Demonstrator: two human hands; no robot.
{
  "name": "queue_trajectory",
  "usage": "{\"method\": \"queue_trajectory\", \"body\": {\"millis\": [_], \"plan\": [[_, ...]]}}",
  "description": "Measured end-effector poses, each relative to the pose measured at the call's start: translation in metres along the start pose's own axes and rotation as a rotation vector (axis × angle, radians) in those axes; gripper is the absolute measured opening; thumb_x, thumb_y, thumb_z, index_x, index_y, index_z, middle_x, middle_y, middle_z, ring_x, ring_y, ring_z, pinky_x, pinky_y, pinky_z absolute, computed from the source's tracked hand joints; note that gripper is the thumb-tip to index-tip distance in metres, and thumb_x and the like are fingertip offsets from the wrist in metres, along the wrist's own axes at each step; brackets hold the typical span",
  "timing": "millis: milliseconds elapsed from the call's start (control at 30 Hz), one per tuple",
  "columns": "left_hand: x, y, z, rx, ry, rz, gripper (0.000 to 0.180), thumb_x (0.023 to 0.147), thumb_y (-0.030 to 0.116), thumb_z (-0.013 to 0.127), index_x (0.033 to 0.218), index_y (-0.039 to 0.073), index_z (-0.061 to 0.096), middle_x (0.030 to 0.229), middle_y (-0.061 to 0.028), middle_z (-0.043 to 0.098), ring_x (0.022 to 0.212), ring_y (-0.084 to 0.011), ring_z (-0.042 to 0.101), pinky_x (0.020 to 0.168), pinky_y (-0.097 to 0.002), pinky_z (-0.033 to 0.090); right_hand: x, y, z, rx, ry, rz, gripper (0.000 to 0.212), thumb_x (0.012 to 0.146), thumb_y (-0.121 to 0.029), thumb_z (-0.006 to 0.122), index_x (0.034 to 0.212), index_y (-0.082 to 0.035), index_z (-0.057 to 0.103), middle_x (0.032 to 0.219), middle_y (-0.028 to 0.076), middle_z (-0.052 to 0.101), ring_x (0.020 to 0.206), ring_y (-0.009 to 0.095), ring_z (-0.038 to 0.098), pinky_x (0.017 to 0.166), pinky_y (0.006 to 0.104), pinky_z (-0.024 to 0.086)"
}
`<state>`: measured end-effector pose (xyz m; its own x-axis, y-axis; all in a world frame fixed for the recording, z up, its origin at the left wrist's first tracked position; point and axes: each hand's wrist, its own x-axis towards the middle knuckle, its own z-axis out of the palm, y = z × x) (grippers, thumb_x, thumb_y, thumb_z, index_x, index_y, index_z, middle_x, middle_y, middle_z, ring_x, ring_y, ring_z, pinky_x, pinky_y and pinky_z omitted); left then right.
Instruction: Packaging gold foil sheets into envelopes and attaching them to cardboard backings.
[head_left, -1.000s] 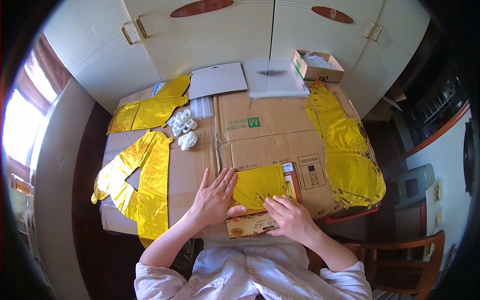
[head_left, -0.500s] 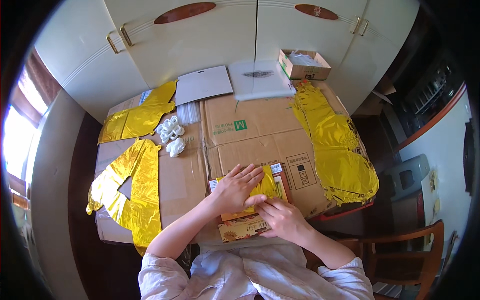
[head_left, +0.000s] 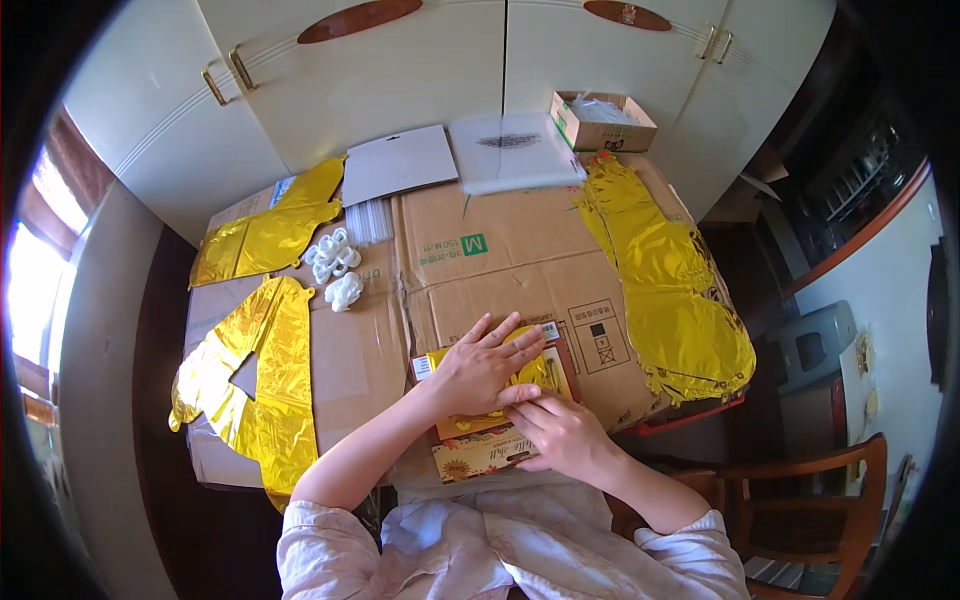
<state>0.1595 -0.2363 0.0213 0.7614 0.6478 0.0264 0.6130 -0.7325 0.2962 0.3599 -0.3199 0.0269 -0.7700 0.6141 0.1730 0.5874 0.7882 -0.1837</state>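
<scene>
From where I stand, the left hand [head_left: 488,365] lies palm down and open, fingers spread, over a folded piece of shiny yellow foil [head_left: 531,374]. That foil sits on a flat, printed packet with a tan header [head_left: 480,455], at the near edge of the surface [head_left: 510,245] covered in brown cardboard. The right hand [head_left: 562,430] rests at the packet's lower right, its fingers together and slightly bent, their tips meeting the left thumb; whether they pinch anything I cannot tell (the knuckles hide it).

To the left lies an arch-like gold foil shape with a gap in its middle [head_left: 284,385], and beyond it another flat gold foil piece [head_left: 268,238]. Near them sit a cluster of small white rolls [head_left: 331,254] and a separate white bunch [head_left: 344,291], just short of a bundle of clear, thin tubes [head_left: 369,222]. At the far side are a pale grey flat card [head_left: 398,165], a translucent plastic sheet [head_left: 505,175] and a small open cardboard box [head_left: 605,138]. Along the right stretches a long, crinkled gold foil stack [head_left: 668,285].
</scene>
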Motion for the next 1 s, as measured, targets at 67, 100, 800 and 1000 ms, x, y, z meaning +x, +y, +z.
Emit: {"method": "queue_trajectory", "body": {"millis": [67,100,800,1000], "plan": [[-0.003,0.004,0.0,0.012,-0.002,0.012,0.081,0.093,0.07,0.027,0.149,0.011,0.035,0.156,-0.0081,0.032,0.146,-0.0346,0.022,0.117,-0.0556,0.013,-0.001,-0.002,-0.002,-0.014,-0.001,0.005,0.069,0.061,-0.044,0.081,0.115,-0.004,0.063,0.114,0.006,0.061,0.113,0.021,0.055,0.102,0.0353,0.044],[-0.005,0.007,0.001,0.029,0.013,0.011,0.083,0.093,0.071,0.026,0.148,0.011,0.037,0.156,-0.0072,0.032,0.146,-0.0341,0.022,0.117,-0.0561,0.013,-0.001,-0.002,-0.003,-0.021,-0.002,0.007,0.069,0.061,-0.043,0.082,0.115,-0.005,0.063,0.115,0.006,0.061,0.112,0.021,0.055,0.101,0.0344,0.045],[-0.005,-0.011,-0.016,0.025,-0.014,0.141,0.049,0.099,0.028,0.044,0.146,0.012,0.04,0.152,-0.0083,0.038,0.143,-0.0315,0.03,0.118,-0.0501,0.022,-0.004,-0.001,0.003,-0.077,0.037,-0.05,0.069,0.065,-0.044,0.079,0.119,-0.003,0.062,0.127,0.009,0.059,0.121,0.024,0.053,0.105,0.039,0.042],[-0.012,-0.01,-0.007,0.1,-0.015,0.173,0.054,0.098,0.036,0.04,0.15,0.021,0.036,0.154,-0.0043,0.035,0.146,-0.0283,0.025,0.119,-0.0509,0.015,-0.004,-0.01,-0.006,-0.101,0.083,-0.026,0.06,0.071,-0.039,0.077,0.119,-0.006,0.062,0.123,0.007,0.061,0.12,0.022,0.054,0.105,0.0397,0.043]]}}
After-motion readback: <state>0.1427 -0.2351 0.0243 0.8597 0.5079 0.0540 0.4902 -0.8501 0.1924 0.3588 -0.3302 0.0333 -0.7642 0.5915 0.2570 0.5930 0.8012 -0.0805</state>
